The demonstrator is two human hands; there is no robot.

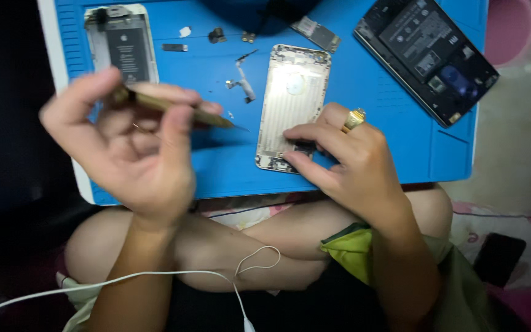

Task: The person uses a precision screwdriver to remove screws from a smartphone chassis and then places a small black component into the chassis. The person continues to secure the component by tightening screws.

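Observation:
My left hand [131, 142] is raised above the blue work mat [364, 98] and holds brass-coloured tweezers [188, 112], their tips pointing right. My right hand [346, 158], with a gold ring, rests its fingertips on the lower end of an opened gold phone housing [292, 98] lying on the mat. The tweezer tips hang a short way left of the housing, apart from it.
A phone body with a black battery [122, 44] lies at the mat's top left. Another opened black device [426, 54] lies at top right. Small loose parts and a flex cable [244, 80] are scattered along the top. A white cable [155, 276] crosses my lap.

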